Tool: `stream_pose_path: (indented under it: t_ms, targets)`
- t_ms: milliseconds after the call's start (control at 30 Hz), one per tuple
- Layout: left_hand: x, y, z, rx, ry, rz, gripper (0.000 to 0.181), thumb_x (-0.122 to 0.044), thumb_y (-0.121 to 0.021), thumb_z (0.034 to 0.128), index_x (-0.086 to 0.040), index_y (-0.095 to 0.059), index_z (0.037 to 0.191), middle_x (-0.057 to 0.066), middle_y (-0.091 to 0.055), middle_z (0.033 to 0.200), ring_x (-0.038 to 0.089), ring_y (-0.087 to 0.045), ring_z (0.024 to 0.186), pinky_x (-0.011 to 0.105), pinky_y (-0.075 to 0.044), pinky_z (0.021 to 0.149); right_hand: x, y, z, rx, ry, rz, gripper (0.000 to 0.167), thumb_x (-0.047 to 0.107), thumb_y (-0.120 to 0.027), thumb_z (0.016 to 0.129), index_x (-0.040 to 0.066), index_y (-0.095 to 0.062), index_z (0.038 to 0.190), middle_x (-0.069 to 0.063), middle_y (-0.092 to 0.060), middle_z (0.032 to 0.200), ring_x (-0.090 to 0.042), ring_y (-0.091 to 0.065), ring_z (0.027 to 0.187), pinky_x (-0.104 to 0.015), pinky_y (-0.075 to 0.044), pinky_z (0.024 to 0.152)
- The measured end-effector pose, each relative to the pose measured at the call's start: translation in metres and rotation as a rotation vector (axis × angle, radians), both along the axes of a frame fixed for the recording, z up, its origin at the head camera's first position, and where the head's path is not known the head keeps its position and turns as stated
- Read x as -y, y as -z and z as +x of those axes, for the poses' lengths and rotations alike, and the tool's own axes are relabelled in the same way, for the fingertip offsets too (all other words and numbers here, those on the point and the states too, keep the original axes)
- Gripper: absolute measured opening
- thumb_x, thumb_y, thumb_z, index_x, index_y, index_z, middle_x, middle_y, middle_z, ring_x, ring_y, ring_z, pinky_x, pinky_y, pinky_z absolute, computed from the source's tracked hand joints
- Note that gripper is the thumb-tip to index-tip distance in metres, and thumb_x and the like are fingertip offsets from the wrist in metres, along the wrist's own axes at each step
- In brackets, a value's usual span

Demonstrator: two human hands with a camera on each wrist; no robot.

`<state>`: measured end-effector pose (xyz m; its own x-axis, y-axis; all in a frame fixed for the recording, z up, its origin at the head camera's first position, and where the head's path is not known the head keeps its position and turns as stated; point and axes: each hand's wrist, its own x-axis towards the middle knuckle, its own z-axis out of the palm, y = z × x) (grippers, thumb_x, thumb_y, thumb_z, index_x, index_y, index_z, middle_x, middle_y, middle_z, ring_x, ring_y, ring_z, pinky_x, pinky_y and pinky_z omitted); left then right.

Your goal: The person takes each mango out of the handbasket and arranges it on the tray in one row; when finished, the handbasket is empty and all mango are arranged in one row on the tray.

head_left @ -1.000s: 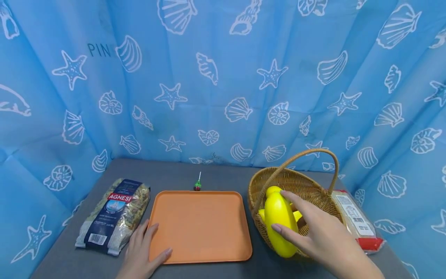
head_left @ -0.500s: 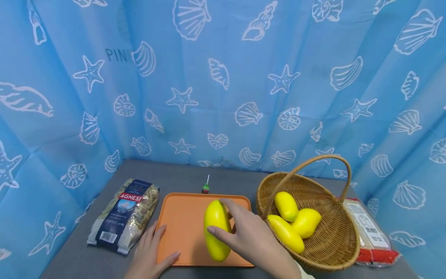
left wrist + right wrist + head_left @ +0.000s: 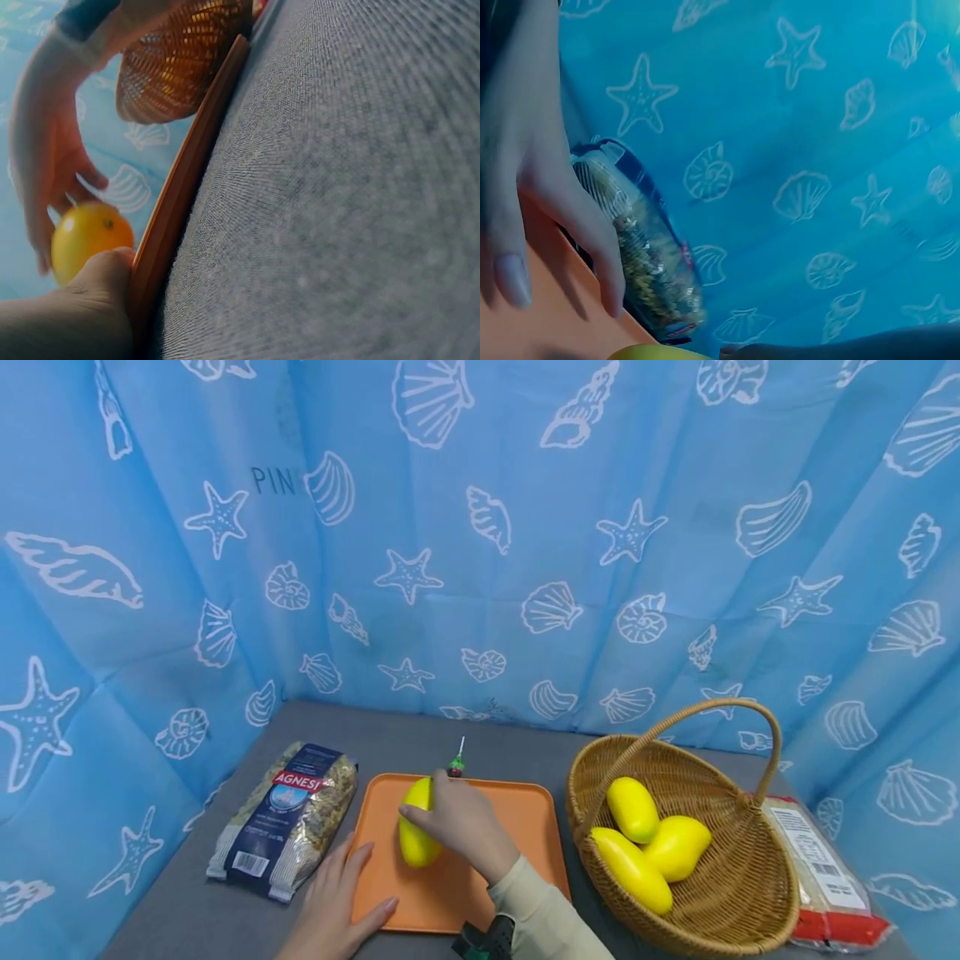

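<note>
My right hand holds a yellow mango by its sides, thumb across the near face. The mango is over the left part of an orange tray; whether it touches the tray I cannot tell. In the left wrist view the mango shows beyond the tray's rim, under the right hand's fingers. My left hand rests on the tray's left edge, fingers spread and thumb over the near corner. To the right, a wicker basket contains 3 more mangoes.
Left of the tray lies an Agnesi bag, partly transparent. A small lollipop lies just behind the tray. Behind the basket's right side is a clear bag with a red end. A blue shell-print curtain closes off the back.
My right hand has carried the mango out of the basket, leftwards and over the tray. The left hand stays at the tray's edge. The head view has shifted rightwards.
</note>
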<state>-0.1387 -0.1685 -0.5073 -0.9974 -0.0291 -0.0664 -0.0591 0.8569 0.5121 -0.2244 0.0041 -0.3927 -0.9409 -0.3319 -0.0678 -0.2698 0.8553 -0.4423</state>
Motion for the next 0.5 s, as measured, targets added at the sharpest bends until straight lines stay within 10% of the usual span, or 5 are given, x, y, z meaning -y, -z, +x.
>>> stream_pose_path:
  t_ms: [500]
  targets:
    - [-0.001, -0.003, 0.003, -0.037, 0.002, -0.001, 0.095, -0.075, -0.054, 0.0782, -0.010, -0.037, 0.145, 0.017, -0.027, 0.153, 0.040, -0.034, 0.133, 0.069, -0.030, 0.100, 0.043, 0.033, -0.015, -0.033, 0.087, 0.036, 0.074, 0.064, -0.056, 0.086, 0.002, -0.052, 0.124, -0.010, -0.055, 0.087, -0.016, -0.049, 0.059, -0.024, -0.043, 0.048]
